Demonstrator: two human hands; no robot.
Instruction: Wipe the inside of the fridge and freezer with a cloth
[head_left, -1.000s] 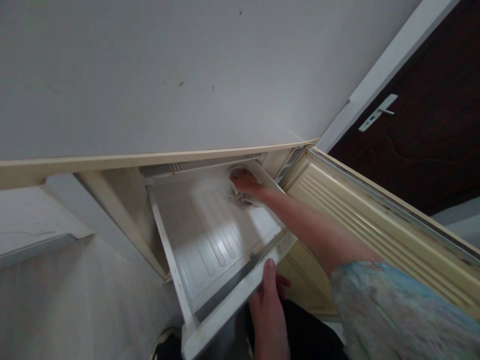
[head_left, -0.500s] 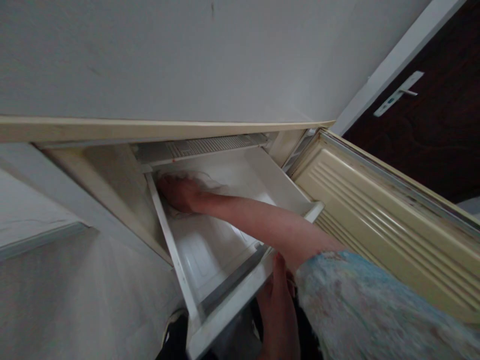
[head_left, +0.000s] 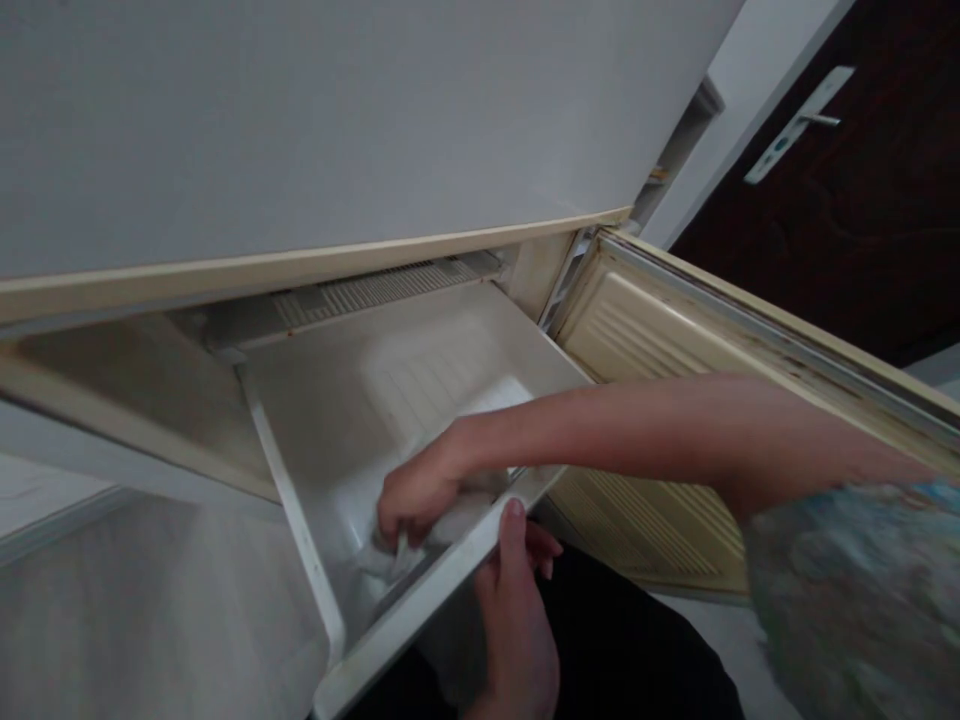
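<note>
My right hand (head_left: 424, 495) is closed on a pale, whitish cloth (head_left: 457, 515) and presses it against the drawer floor close to the front wall. Part of the cloth is hidden under the fingers. The white plastic drawer (head_left: 300, 540) is pulled out of a fridge or freezer compartment, and nothing else shows inside it. At its front edge, my left hand (head_left: 517, 610) grips the rim, thumb on top and fingers curled on the outer side.
The cream appliance door (head_left: 660, 340) stands open on the right, with ribbed panels and a stained seal. A grey-white upper door (head_left: 337, 120) overhangs the drawer. Behind is a dark brown room door (head_left: 862, 210) with a metal handle. Grey flooring (head_left: 172, 620) lies at lower left.
My right hand has moved with the cloth from the drawer's back left corner to its front wall. My left hand stays on the front rim. The camera view has shifted slightly.
</note>
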